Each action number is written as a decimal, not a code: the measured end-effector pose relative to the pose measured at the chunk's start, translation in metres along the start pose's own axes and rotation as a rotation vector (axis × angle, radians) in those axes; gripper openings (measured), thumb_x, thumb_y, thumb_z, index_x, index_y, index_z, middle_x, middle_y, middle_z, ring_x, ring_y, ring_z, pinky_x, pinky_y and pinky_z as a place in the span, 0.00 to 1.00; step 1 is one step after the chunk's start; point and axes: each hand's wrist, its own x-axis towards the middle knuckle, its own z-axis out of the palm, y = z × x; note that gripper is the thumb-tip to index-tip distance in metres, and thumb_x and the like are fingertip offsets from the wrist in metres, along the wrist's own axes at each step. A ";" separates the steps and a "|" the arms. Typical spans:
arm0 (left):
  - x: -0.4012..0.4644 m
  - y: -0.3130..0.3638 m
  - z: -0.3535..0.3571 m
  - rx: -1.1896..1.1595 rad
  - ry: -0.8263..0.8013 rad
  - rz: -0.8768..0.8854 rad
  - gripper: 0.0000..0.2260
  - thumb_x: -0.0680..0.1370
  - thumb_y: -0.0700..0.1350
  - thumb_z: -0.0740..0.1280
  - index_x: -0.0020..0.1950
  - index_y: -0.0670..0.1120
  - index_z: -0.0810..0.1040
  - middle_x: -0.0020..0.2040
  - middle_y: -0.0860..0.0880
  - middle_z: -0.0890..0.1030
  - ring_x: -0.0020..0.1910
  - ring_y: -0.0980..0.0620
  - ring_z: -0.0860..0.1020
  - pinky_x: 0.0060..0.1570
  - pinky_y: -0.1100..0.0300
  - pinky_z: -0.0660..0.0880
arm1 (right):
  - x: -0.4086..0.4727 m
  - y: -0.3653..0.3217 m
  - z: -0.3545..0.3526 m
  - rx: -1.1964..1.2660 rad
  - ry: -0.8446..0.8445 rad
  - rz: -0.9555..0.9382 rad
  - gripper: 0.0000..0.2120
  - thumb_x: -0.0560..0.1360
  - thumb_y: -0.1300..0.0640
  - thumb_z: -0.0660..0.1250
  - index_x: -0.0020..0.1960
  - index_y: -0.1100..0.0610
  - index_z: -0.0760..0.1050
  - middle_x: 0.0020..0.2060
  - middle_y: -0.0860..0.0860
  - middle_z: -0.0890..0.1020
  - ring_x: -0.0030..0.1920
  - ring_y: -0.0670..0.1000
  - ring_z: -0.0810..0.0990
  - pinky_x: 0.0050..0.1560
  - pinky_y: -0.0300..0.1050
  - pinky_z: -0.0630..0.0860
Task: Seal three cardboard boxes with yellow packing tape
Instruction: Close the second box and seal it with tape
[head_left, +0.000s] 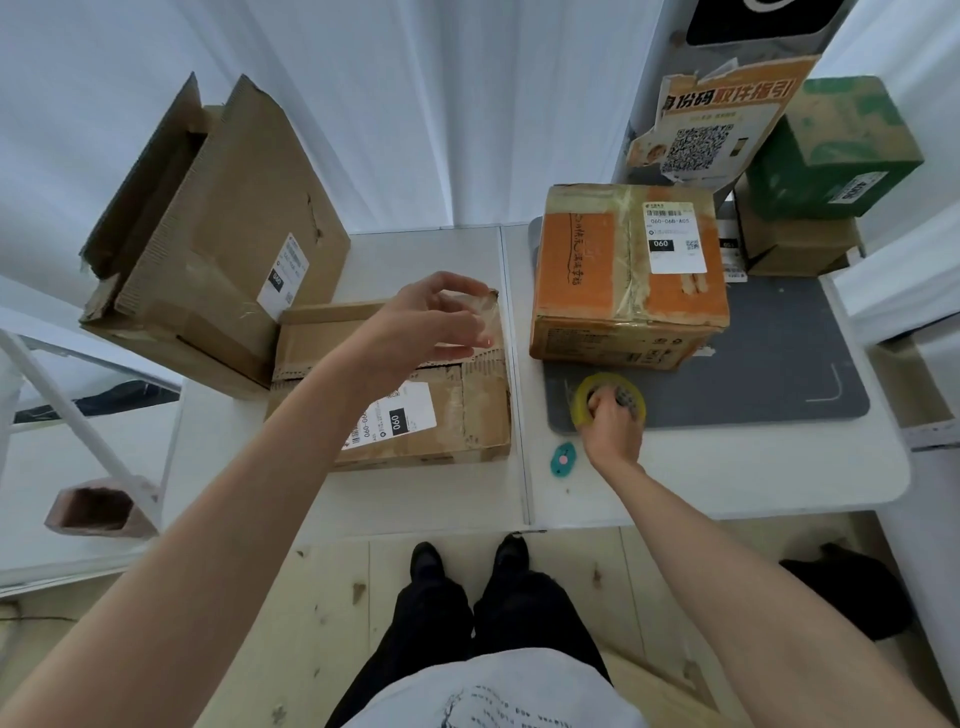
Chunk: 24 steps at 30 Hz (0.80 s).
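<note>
The yellow tape roll (608, 401) is gripped by the right hand (613, 426) on the grey mat near the bench's front edge, while clear film is pinched over the flat box (415, 384) by the left hand (431, 322), so sticking or tangling could be caused.

On the white table (727, 478) the right hand (613, 426) grips a yellow tape roll (582, 402) at the near edge of a grey mat (789, 364), fingers curled through its core. Just left of that hand lies a small teal cutter (562, 459). The left hand (431, 327) hovers over a flat brown box (467, 410), pinching a clear strip of tape (480, 317) at its far right corner. An orange box (623, 275) sits on the mat's far side. A large open box (218, 234) stands far left, touching the flat one.
</note>
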 end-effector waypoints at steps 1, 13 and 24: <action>0.000 0.000 -0.001 0.007 -0.007 0.005 0.16 0.78 0.34 0.70 0.65 0.45 0.77 0.53 0.44 0.78 0.52 0.45 0.85 0.62 0.50 0.79 | 0.001 0.001 0.001 0.021 -0.033 0.010 0.09 0.76 0.67 0.69 0.52 0.58 0.73 0.46 0.56 0.82 0.50 0.60 0.80 0.48 0.48 0.72; 0.007 -0.016 -0.009 -0.090 0.050 0.035 0.15 0.79 0.38 0.71 0.66 0.43 0.77 0.58 0.40 0.76 0.53 0.42 0.85 0.60 0.51 0.80 | -0.059 -0.127 -0.093 1.598 -0.552 -0.032 0.19 0.80 0.48 0.65 0.61 0.62 0.78 0.53 0.59 0.83 0.57 0.57 0.83 0.66 0.53 0.77; 0.002 -0.035 -0.021 -0.274 0.138 0.074 0.15 0.81 0.40 0.69 0.67 0.43 0.75 0.59 0.44 0.78 0.53 0.40 0.85 0.64 0.45 0.78 | -0.060 -0.151 -0.095 1.511 -0.440 0.035 0.02 0.78 0.64 0.70 0.49 0.59 0.79 0.42 0.52 0.81 0.46 0.49 0.80 0.53 0.44 0.79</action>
